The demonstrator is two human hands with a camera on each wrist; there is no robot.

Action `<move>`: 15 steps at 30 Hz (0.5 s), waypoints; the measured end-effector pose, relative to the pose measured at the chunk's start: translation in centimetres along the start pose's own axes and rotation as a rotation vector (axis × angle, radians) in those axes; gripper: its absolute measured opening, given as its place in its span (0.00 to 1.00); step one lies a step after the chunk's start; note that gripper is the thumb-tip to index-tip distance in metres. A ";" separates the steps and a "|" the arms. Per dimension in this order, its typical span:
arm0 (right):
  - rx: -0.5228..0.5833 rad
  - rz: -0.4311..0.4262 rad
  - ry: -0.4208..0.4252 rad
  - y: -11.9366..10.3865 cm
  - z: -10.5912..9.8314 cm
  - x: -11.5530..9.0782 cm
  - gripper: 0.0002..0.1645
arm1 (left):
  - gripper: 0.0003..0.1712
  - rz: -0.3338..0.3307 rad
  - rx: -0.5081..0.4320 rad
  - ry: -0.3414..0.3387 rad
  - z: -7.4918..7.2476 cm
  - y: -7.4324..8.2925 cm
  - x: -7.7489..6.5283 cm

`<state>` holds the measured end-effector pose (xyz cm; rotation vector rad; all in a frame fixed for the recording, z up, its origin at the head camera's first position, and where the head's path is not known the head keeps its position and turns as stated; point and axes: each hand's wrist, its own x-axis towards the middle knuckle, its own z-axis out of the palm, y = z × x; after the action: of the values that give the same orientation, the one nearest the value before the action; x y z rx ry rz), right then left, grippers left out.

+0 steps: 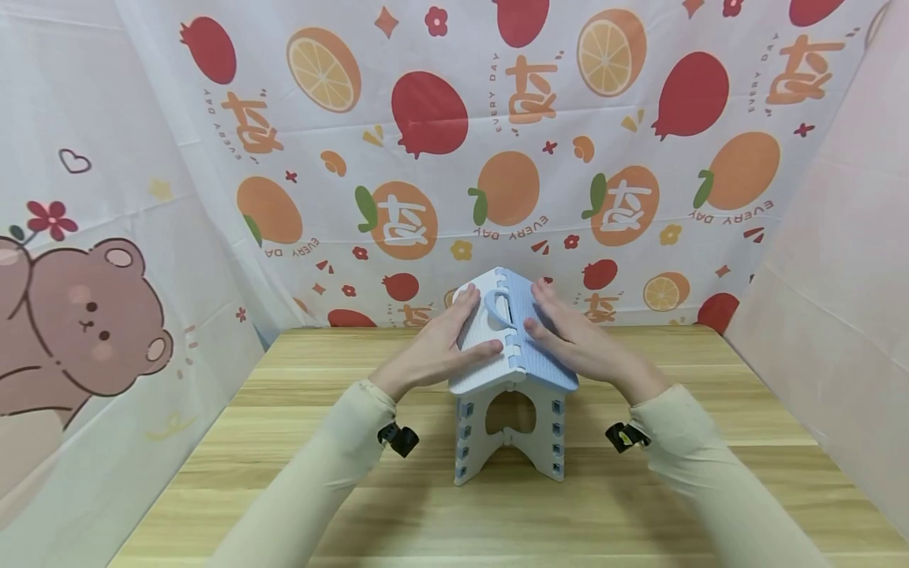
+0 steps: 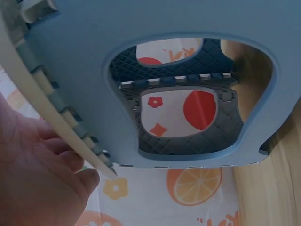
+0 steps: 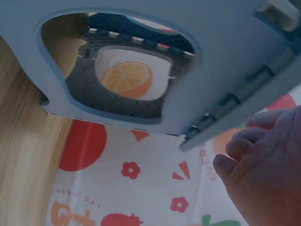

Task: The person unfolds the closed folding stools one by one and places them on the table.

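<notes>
A small toy house of white and light blue plastic panels stands upright on the table, its front wall (image 1: 477,430) cut by an arched opening and notched with blue tabs along both sides. Its roof has a white slope (image 1: 472,380) and a light blue slope (image 1: 550,373), with a looped handle (image 1: 490,306) at the ridge. My left hand (image 1: 447,338) lies along the white slope, fingers extended. On the blue slope rests my right hand (image 1: 578,339), its fingers likewise straight. Both wrist views look up at a blue-looking wall (image 2: 188,23) and through its opening to the interior.
The wooden table (image 1: 298,442) runs back to a fruit-print cloth (image 1: 440,197). A bear-print cloth (image 1: 92,323) hangs at the left and a pale cloth (image 1: 838,300) at the right. Black wrist straps (image 1: 401,439) sit over both sleeves.
</notes>
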<state>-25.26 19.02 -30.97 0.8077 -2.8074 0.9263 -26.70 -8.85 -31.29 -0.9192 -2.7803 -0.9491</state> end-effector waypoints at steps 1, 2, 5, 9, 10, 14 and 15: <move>0.004 0.001 -0.010 0.0 0.2 0.1 0.52 | 0.70 -0.003 -0.001 -0.009 0.1 -0.1 0.0; 0.007 0.005 -0.019 0.0 0.4 0.2 0.52 | 0.70 -0.004 0.001 -0.015 0.2 -0.1 0.0; 0.010 0.011 -0.033 0.1 0.8 0.2 0.52 | 0.70 0.002 0.003 -0.022 0.4 -0.3 0.0; 0.010 0.019 -0.035 0.2 1.0 0.2 0.52 | 0.71 0.002 0.009 -0.033 0.4 -0.3 -0.1; 0.008 0.020 -0.036 0.2 1.1 0.3 0.52 | 0.72 0.001 0.010 -0.035 0.4 -0.3 -0.1; 0.005 0.031 -0.040 0.3 1.1 0.3 0.52 | 0.73 0.005 0.005 -0.039 0.3 -0.4 -0.1; 0.005 0.033 -0.041 0.2 1.1 0.3 0.52 | 0.73 0.007 0.002 -0.038 0.3 -0.4 0.0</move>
<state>-25.58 18.38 -31.94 0.7914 -2.8628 0.9332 -26.83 -8.92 -31.79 -0.9552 -2.8070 -0.9373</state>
